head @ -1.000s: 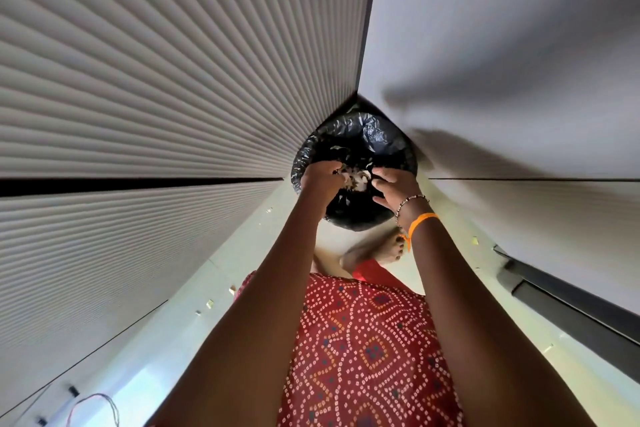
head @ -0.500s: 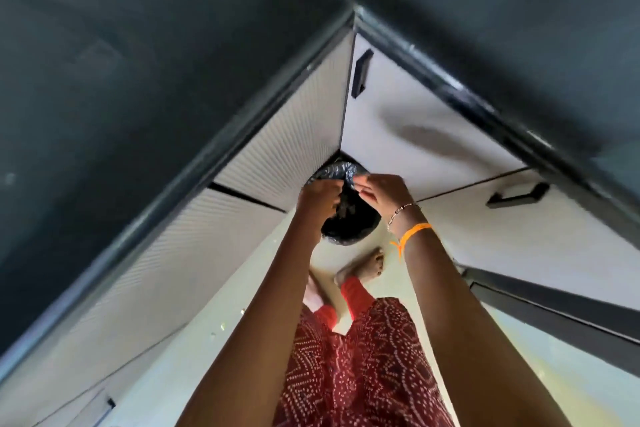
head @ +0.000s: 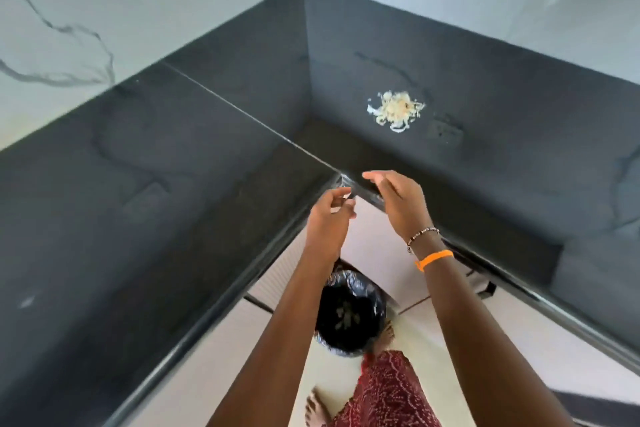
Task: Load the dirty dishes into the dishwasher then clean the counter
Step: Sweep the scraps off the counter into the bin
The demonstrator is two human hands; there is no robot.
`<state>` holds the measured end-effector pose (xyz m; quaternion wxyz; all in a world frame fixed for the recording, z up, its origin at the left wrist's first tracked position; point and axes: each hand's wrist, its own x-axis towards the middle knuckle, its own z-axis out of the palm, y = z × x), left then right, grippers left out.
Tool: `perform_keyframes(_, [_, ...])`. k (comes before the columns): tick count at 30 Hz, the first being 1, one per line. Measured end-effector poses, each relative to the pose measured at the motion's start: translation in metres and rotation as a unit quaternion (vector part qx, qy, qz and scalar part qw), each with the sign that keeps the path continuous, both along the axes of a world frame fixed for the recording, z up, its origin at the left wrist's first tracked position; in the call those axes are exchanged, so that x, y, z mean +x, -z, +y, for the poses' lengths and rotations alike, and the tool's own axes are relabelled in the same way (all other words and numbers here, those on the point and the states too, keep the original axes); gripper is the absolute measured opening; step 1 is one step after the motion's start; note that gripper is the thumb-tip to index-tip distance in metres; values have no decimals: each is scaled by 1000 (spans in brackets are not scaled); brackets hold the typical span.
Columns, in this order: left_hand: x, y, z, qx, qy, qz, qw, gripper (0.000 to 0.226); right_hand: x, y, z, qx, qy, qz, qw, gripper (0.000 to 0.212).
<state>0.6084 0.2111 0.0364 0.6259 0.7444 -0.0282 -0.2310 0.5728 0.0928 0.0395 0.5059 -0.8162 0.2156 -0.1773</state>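
Observation:
A small pile of pale food scraps point(head: 395, 109) lies on the dark stone counter point(head: 173, 184), right of the inner corner. My left hand point(head: 329, 218) and my right hand point(head: 398, 201) are raised side by side at the counter's inner front corner, a little above its edge. Both hold nothing; the left fingers are loosely curled, the right ones relaxed and spread. Directly below them on the floor stands a bin lined with a black bag point(head: 349, 315), with some scraps inside. No dishes or dishwasher are in view.
The L-shaped counter runs left and right of the corner under marble-patterned walls point(head: 69, 10). White cabinet fronts point(head: 374, 253) with dark handles sit below the counter. My bare feet point(head: 317, 409) stand on the pale floor beside the bin.
My view and both hands have risen from the bin on the floor up to counter height. The scraps my hands held over the bin are gone from them.

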Motion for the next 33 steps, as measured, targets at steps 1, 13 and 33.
perform_keyframes(1, [7, -5, -5, -3, -11, -14, 1000, 21, 8, 3, -11, -47, -46, 17, 998, 28])
perform_keyframes(13, [93, -17, -90, 49, -82, -61, 994, 25, 104, 15, -91, -507, -299, 178, 789, 89])
perform_keyframes(33, [135, 8, -163, 290, -53, -223, 929, 29, 85, 27, -150, -330, 65, 302, 892, 90])
